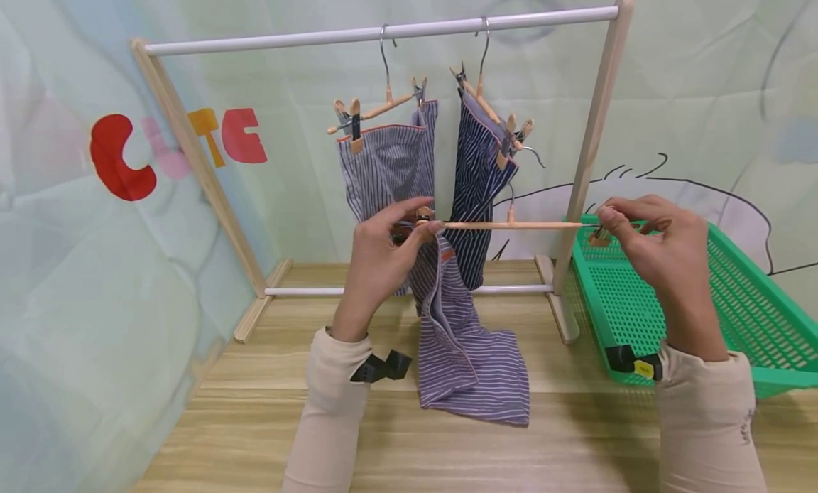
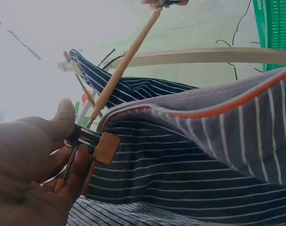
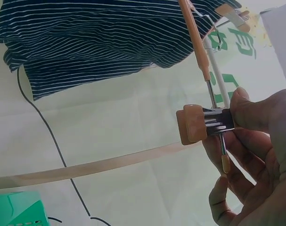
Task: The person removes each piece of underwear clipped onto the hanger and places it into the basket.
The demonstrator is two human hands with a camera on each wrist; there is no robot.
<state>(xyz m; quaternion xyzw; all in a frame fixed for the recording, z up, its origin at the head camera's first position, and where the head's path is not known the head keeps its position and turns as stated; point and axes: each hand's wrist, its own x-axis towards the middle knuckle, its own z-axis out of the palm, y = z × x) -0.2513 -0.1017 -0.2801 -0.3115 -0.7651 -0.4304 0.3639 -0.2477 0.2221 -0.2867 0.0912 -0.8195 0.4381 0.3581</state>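
Note:
My left hand [image 1: 386, 255] pinches the clip at the left end of a peach-coloured hanger [image 1: 486, 226], held level across the head view. In the left wrist view, that clip's peach pad [image 2: 106, 148] bites the waistband of striped shorts [image 1: 469, 358] with orange trim. The shorts dangle from this one end, their waistband sagging open to the right. At the other end, my right hand [image 1: 664, 241] pinches the second clip [image 3: 194, 125] between thumb and fingers. No cloth sits in that clip, and its pads lie close together.
Behind stands a wooden rack with a white top rail [image 1: 287, 42]. From it hang grey striped shorts [image 1: 383, 166] and navy striped shorts [image 1: 476, 159] on clip hangers. A green plastic basket [image 1: 626, 315] stands at the right on the wooden table [image 1: 255, 422].

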